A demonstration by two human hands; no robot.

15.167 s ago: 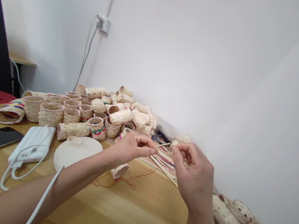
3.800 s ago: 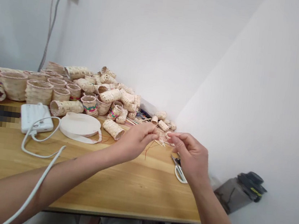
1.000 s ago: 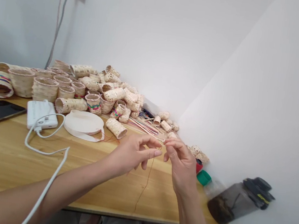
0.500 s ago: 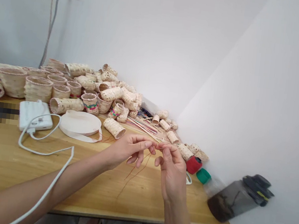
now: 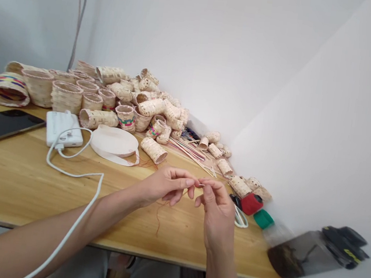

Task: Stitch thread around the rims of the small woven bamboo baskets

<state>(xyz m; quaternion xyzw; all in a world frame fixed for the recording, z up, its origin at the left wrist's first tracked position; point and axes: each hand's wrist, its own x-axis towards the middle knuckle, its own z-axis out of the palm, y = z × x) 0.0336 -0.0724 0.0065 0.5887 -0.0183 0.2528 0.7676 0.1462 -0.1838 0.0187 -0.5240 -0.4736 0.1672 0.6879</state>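
My left hand (image 5: 168,185) and my right hand (image 5: 219,211) meet above the front middle of the table, fingertips almost touching. Thumb and forefinger of the right hand pinch a needle (image 5: 202,185), a short thin shiny line between the two hands. The left thumb and forefinger are pinched together on the reddish thread, though its end is hidden by the fingertips. Below the hands, the loose reddish thread (image 5: 158,221) hangs down in front of the wooden tabletop. A small woven cylinder (image 5: 153,150) lies just behind the left hand.
Many woven baskets (image 5: 67,97) are heaped along the wall. A flat ribbon roll (image 5: 114,142), a power bank (image 5: 63,130) with a white cable and a phone (image 5: 4,126) lie left. Rightward are white-handled scissors (image 5: 240,219), a red thread spool (image 5: 252,204), a green lid (image 5: 263,219) and a bottle (image 5: 309,255).
The camera view has shifted, bringing more of the table's left side in. Both hands keep their pinch close together, and the needle now shows between them. The hanging thread has swung.
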